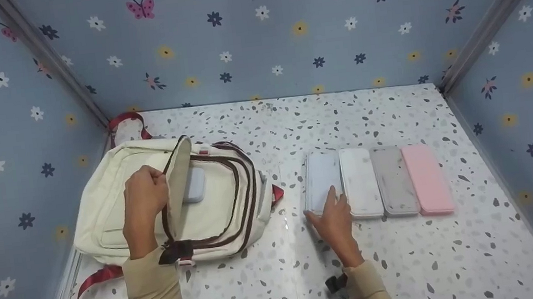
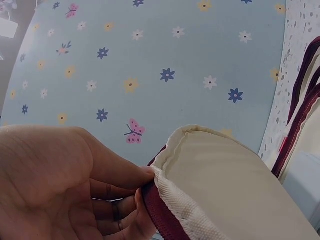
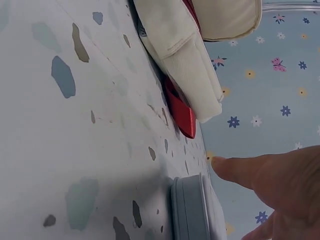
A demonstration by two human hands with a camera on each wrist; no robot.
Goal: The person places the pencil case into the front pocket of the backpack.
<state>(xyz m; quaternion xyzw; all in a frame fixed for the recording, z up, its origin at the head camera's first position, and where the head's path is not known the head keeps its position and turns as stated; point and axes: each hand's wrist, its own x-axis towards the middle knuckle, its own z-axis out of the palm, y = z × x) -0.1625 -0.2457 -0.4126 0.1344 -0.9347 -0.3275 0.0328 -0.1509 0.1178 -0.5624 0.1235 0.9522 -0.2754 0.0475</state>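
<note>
Light blue case (image 1: 322, 173) is lying leftmost in a row on the speckled table (image 1: 262, 290), with the right hand (image 1: 332, 217) reaching over its near end, thumb and fingers standing wide apart; whether they are pressing on it, one cannot tell. The left hand (image 1: 145, 196) is pinching the edge of the flap (image 1: 181, 194) and holding it up from the backpack (image 1: 217, 202). The step in hand seems to be taking hold of the case with the bag held open; the next move is probably calling for the right thumb and fingers to be closing round its sides, the left pinch holding the flap up. Farther out, one white case (image 1: 360, 179), one grey case (image 1: 394, 180) and one pink case (image 1: 428, 178) are lying alongside, making four in the row, while one pale blue item (image 1: 195, 185) is showing inside the one backpack, partly behind the flap
</note>
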